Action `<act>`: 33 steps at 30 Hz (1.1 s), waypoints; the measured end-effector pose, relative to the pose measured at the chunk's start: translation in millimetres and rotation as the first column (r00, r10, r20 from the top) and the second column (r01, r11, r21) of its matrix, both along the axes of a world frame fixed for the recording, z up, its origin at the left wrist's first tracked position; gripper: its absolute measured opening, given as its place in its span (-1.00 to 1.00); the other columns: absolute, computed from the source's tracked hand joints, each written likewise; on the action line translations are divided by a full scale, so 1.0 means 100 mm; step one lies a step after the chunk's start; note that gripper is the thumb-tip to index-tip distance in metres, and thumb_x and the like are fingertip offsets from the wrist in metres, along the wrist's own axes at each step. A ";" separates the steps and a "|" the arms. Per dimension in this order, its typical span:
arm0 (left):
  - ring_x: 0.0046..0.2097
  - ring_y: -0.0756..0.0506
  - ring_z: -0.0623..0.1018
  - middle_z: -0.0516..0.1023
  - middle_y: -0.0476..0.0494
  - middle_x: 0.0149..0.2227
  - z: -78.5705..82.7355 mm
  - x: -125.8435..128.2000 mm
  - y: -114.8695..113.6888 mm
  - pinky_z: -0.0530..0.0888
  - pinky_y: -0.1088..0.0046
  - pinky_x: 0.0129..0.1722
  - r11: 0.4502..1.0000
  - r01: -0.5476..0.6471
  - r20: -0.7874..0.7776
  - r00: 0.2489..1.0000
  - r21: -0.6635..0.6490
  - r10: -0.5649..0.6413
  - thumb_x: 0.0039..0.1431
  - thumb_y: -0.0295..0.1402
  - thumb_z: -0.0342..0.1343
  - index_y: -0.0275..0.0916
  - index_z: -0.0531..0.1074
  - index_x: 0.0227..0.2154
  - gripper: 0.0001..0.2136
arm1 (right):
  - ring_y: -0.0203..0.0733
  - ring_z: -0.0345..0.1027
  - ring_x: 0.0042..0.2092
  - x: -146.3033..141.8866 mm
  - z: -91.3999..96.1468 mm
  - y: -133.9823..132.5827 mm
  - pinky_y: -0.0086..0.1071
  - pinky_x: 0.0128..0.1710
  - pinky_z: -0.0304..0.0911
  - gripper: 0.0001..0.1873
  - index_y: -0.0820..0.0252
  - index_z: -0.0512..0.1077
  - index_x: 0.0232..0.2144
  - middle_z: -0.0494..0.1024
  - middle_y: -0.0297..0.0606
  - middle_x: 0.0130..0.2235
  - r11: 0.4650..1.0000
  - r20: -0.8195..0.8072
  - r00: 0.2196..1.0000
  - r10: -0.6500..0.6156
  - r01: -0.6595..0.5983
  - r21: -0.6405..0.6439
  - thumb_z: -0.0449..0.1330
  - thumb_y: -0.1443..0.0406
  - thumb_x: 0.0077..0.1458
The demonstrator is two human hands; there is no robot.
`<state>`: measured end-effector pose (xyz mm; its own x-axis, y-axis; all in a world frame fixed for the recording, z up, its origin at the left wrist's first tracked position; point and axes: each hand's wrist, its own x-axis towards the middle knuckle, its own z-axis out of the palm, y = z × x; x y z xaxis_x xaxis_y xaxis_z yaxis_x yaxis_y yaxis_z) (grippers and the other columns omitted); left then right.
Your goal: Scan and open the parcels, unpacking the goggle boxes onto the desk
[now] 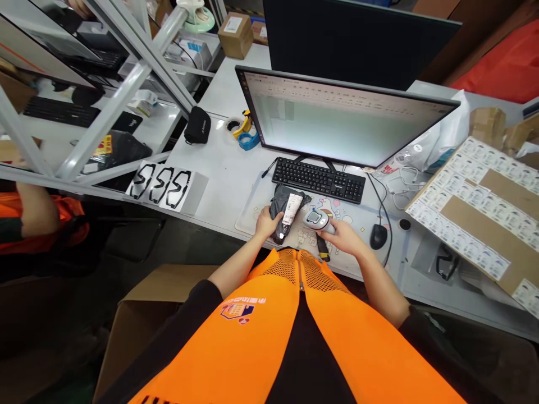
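My left hand (266, 223) is closed on the left edge of a dark plastic mailing bag (279, 197), which carries a white printed label (292, 207). In my right hand (342, 235) is a grey and white handheld barcode scanner (319, 219), its head turned toward the bag. The two things are close together over a pale desk mat (252, 216) with cartoon prints. Below the scanner lies a black and yellow box cutter (323, 247), partly hidden near the desk edge. The bag's contents are hidden.
A keyboard (319, 179) and a lit monitor (345, 123) stand behind the mat, a mouse (378, 236) to the right. White boxes (179, 188) and tape rolls (248, 140) are at left. A label-covered cardboard sheet (475, 213) leans in from the right.
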<state>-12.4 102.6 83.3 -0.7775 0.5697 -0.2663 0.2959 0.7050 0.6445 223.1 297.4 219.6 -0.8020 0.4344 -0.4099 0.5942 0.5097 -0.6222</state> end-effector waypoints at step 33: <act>-0.19 -0.26 0.63 0.64 -0.17 -0.35 -0.04 -0.44 -0.27 0.58 0.23 -0.11 0.993 0.017 0.279 0.959 0.118 -0.049 0.11 0.30 0.13 -0.17 0.47 -0.45 -0.44 | 0.26 0.27 0.36 0.36 -1.43 0.19 0.00 0.38 0.15 -0.29 0.53 0.18 0.45 0.42 0.32 0.30 0.734 0.012 0.808 -0.589 0.528 0.426 0.04 0.24 0.37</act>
